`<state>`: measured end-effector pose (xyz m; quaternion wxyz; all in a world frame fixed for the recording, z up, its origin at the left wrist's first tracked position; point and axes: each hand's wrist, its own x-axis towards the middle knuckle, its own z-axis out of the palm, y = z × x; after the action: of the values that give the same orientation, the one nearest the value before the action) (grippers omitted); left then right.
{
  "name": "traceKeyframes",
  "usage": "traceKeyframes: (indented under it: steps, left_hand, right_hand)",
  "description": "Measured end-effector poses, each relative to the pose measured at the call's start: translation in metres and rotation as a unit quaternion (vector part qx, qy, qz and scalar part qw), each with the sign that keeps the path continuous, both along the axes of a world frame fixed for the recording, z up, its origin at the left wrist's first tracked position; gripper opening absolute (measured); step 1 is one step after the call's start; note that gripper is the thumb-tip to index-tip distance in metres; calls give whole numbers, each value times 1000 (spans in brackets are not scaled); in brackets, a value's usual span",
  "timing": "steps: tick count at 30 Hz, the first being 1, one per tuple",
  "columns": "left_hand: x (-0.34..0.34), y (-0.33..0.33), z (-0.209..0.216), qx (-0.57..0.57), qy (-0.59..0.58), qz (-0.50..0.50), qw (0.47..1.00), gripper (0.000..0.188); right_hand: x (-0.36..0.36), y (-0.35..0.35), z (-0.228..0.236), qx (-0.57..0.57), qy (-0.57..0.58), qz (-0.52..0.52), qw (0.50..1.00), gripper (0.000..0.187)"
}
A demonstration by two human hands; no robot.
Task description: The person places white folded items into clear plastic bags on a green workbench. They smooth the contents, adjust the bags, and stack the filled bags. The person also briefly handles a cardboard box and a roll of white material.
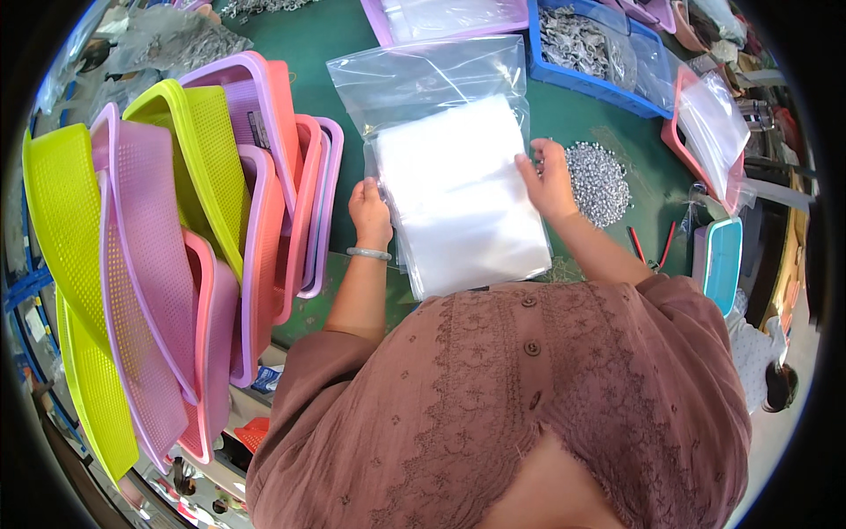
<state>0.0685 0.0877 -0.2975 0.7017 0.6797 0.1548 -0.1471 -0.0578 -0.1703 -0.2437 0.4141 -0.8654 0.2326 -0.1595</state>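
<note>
A thick stack of white, translucent plastic sheets or bags lies before me, with a larger clear plastic bag around or beneath it, its loose end spread toward the far side. My left hand grips the left edge of the plastic, fingers closed on it. On the opposite edge, my right hand has its thumb on the stack and its fingers curled at the bag's side. Just right of that hand sits a pile of small shiny metal pieces, apart from the plastic.
Nested baskets in purple, pink and lime green crowd the left. A blue bin of metal parts stands at the back right, near a pink tray with plastic sheets. Red-handled pliers and a teal container lie at the right.
</note>
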Motion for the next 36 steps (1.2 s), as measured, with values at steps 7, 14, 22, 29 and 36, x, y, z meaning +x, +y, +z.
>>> traceKeyframes:
  steps: [7, 14, 22, 29, 36]
  left_hand:
    - [-6, 11, 17, -53, 108, -54, 991, 19]
    - [-27, 26, 37, -239, 219, -98, 941, 25]
    - [-53, 31, 70, -393, 256, -95, 878, 39]
    - [-50, 21, 55, -118, 223, -77, 965, 59]
    - [-40, 26, 52, -209, 220, -61, 951, 53]
  right_hand:
    - [31, -22, -9, 345, 183, -71, 918, 64]
    - [32, -17, 16, 503, 269, 21, 821, 55]
    - [-2, -3, 22, 627, 167, 69, 758, 52]
    - [6, -3, 27, 635, 207, 116, 735, 53]
    - [3, -2, 28, 638, 198, 97, 738, 49]
